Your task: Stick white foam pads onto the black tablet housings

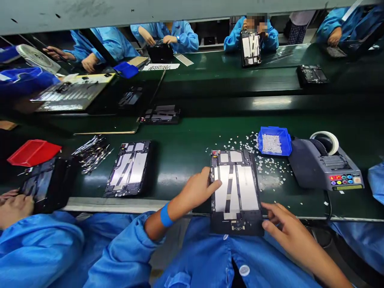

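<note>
The left hand (pixel 196 188), with a blue wristband (pixel 166 215) at its wrist, grasps the opened tablet (pixel 234 196) by its left long edge, the thumb lying over the top face and the other fingers partly hidden at the side. The right hand (pixel 285 226) comes to the opposite edge, lower down, its thumb and index fingertips at the near right corner; whether they grip the tablet or merely rest against it, I cannot tell. So the tablet lies between the two hands, to the right of the left fingers and to the left of the right ones, with the left hand's hold the surer and set farther from the body. Its long axis runs away from the person, almost straight ahead, silver panels facing up, and its near end reaches past the front edge of the green bench (pixel 174 160). Beyond the right edge, small white pieces (pixel 271 166) are scattered towards a blue bin (pixel 286 144) holding more of them, with a tape dispenser (pixel 333 170) just beside it. Well to the left lies a second opened tablet (pixel 129 168), then a pile of thin strips (pixel 94 154), a red bin (pixel 34 152) and a co-worker's hands (pixel 18 208).
</note>
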Available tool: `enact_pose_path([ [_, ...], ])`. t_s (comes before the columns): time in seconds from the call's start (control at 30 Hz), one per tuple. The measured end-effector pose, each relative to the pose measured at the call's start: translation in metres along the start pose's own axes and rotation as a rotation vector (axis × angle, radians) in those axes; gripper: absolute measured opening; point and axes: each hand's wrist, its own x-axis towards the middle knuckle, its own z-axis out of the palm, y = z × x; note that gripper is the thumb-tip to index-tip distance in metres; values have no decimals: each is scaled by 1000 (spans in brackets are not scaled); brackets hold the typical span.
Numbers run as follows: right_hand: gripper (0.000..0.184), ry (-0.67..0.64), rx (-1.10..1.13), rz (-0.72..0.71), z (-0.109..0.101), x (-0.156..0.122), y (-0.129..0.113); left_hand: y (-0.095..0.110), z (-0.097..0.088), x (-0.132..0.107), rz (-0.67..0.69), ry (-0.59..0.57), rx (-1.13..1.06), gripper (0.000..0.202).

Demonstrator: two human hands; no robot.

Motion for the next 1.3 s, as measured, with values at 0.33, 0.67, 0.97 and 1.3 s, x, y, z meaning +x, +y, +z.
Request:
enact_pose_path([
  [0.33, 40, 123, -130, -163, -38, 64, -55, 7, -33, 53, 319, 287, 468, 43],
  [0.67, 23, 129, -189, -413, -16, 150, -123, -22, -16, 55, 421, 374, 252, 20],
  [0.97, 14, -106, -169, -359, 13, 202, -147, -17, -4, 58, 360, 511, -102, 15],
  [1.3, 11, 55, -130, -489, 19, 187, -138, 13, -1, 45, -21, 339, -597, 19],
])
